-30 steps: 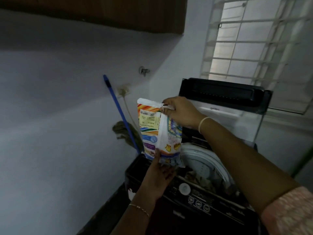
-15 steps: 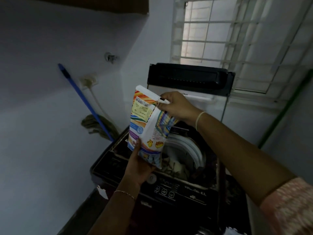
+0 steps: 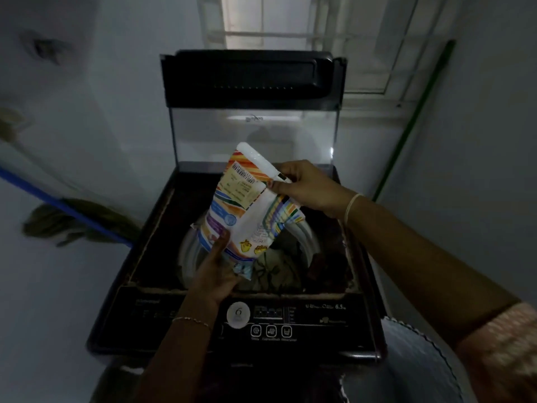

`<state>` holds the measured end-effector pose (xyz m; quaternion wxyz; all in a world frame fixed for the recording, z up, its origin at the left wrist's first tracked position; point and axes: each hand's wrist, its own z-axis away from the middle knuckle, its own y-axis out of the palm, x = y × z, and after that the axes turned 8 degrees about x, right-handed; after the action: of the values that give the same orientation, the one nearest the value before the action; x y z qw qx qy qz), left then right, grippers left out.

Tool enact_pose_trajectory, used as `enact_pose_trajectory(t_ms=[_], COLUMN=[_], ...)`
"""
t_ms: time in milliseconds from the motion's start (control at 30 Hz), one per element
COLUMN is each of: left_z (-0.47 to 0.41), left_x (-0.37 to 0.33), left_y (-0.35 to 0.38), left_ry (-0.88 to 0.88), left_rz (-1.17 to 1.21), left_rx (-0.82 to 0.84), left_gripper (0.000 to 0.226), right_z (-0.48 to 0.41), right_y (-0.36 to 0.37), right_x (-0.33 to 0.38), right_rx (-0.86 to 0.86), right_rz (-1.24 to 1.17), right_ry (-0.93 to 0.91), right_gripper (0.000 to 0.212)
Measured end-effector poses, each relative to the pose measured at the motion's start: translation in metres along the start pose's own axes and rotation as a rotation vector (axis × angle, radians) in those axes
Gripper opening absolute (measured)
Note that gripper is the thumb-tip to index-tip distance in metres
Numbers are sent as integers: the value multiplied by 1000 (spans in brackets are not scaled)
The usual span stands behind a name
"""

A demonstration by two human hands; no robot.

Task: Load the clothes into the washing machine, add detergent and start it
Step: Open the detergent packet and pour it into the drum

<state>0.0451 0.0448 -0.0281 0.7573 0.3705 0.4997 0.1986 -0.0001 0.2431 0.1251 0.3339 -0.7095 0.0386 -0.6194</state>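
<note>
A colourful striped detergent packet (image 3: 247, 207) hangs tilted over the open drum of a dark top-load washing machine (image 3: 319, 315). My right hand (image 3: 308, 187) pinches the packet's white sealed top edge. My left hand (image 3: 215, 271) holds the packet's lower end from below, thumb on its front. Clothes (image 3: 276, 269) lie inside the white-rimmed drum just under the packet. The machine's lid (image 3: 250, 74) stands raised at the back. A control panel with a round dial (image 3: 238, 314) and three buttons runs along the front.
A blue-handled mop (image 3: 66, 210) leans on the left wall beside the machine. A green pole (image 3: 415, 120) leans at the right wall under a barred window (image 3: 279, 21). A round pale container (image 3: 406, 365) sits at the lower right.
My view has swung down and to the right, centring on the machine. Both hands have carried the packet over the drum opening and tilted it further; the grips are unchanged.
</note>
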Motion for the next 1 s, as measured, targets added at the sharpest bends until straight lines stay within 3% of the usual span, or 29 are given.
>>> enact_pose_trajectory(t_ms=[100,200,333,367,467,500,733,867,1000], left_z=[-16,-31,-47,-50,-56,-59,-61,-60,-58], left_x=[-4,0,8,10,17,18,19,19,22], left_y=[-4,-10,-10,-8,-5,-5,-10,-11,-5], left_ry=[-77,-131,-198,-206,-195,-192,-134,-100,-58], left_rz=[-85,-141,-169,-183,-218,-245,-430,-500,-558], left_rx=[22,33,45,42,31,29,43,26,-15], left_gripper=[64,84,85,77,25,22,45,76,59], right_z=[11,28,49,53,61,64,78,83,91], right_y=[-5,-5,-2,-2,-3,-3,11,15,19], right_x=[-21,-41,-60,-63,-75,-79,-102,-117,-130], right_rx=[-39,-102,-169,-182,-213,-217,-283,-296,-297], right_rz=[-74,-120,-174,-187,-203,-209,-299,-345,-401], right_ry=[91,174,253,273,331,342,351,364,401], right_gripper=[27,27,29,29,28,27,27,28,28])
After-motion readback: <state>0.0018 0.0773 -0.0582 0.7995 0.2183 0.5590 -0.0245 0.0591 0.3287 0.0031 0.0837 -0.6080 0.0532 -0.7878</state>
